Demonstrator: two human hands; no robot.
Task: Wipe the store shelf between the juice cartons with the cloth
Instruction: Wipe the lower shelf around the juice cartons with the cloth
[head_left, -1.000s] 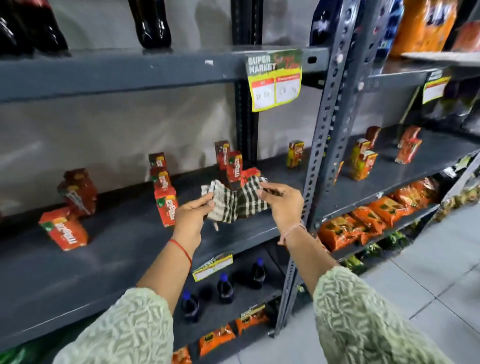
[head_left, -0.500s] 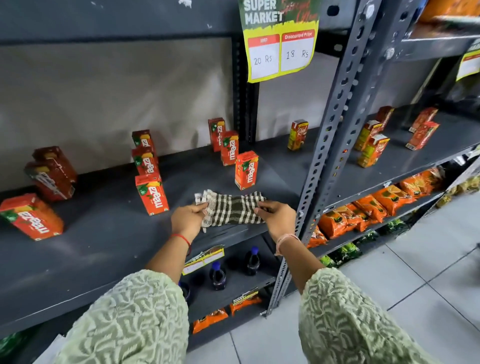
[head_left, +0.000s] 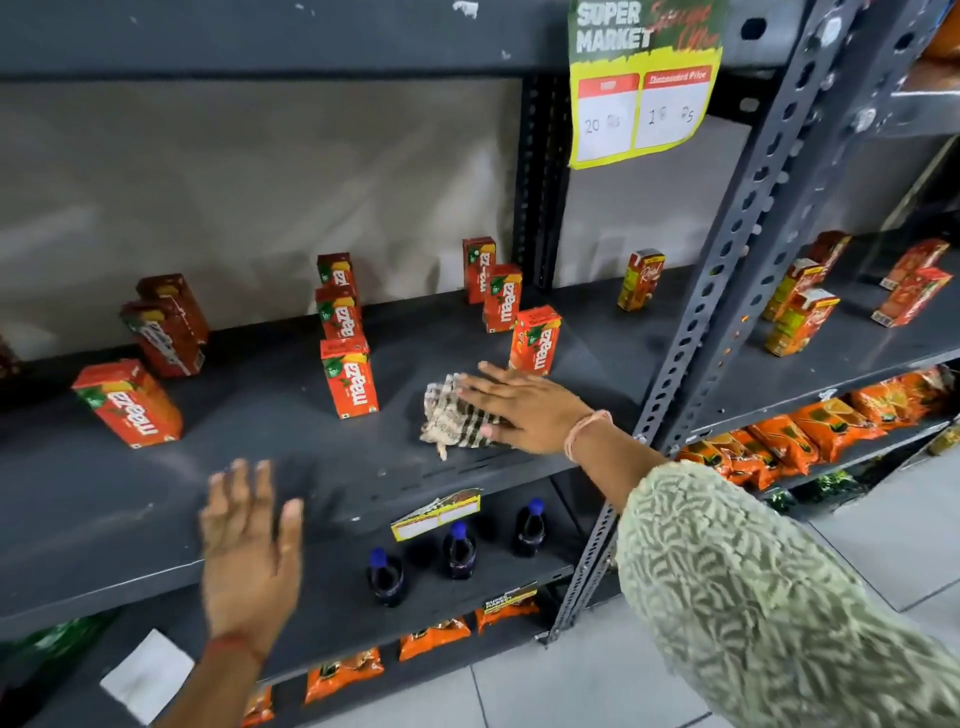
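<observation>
A checked cloth (head_left: 451, 415) lies bunched on the dark grey shelf (head_left: 291, 457), between two rows of red juice cartons. My right hand (head_left: 524, 408) presses flat on the cloth, fingers spread, palm down. One carton (head_left: 349, 375) stands just left of the cloth and another (head_left: 535, 339) just behind my right hand. My left hand (head_left: 249, 551) hovers open and blurred in front of the shelf's front edge, holding nothing. More cartons stand behind in both rows, and one (head_left: 127, 402) lies further left.
A perforated grey upright (head_left: 727, 249) stands right of my right arm. A yellow price tag (head_left: 641, 88) hangs from the shelf above. Dark bottles (head_left: 457, 551) stand on the shelf below, orange packets (head_left: 810, 431) to the right. Tiled floor lies bottom right.
The cloth came down from the air onto the shelf. My left hand let go of it and drew back toward me; my right hand now presses it flat.
</observation>
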